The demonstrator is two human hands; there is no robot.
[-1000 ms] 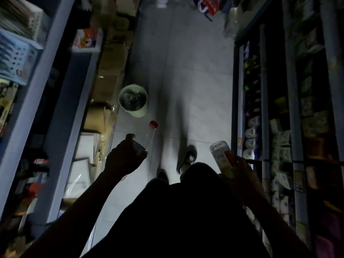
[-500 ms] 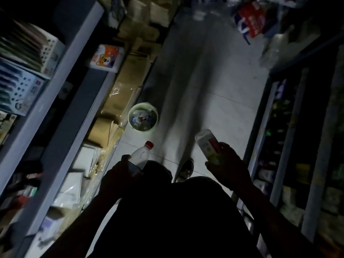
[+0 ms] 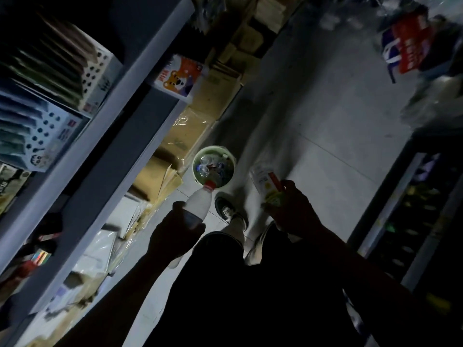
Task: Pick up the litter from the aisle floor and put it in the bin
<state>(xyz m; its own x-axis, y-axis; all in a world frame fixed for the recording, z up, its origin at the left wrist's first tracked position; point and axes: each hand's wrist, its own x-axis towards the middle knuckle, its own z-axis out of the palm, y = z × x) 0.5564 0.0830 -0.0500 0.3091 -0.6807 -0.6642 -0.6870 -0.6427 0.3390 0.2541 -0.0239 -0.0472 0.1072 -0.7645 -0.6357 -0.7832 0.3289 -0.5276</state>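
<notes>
Left hand [image 3: 175, 230] grips a clear bottle [image 3: 196, 204] by its lower body, red cap pointing at the bin [image 3: 214, 165]. Right hand [image 3: 292, 211] holds a white carton [image 3: 266, 182], fingers curled round it. A shoe [image 3: 226, 209] stands just short of the bin, which holds crumpled litter beside the boxes [image 3: 193, 128]. Compared with half a second earlier, the bin lies closer and both items sit nearer its rim.

Dim light is falling on a pale tiled floor [image 3: 325, 126] running between shelving. A grey shelf unit [image 3: 105, 136] is standing on the left, cardboard boxes [image 3: 200, 113] lining its foot. Dark stocked shelves [image 3: 406, 221] are flanking the right side.
</notes>
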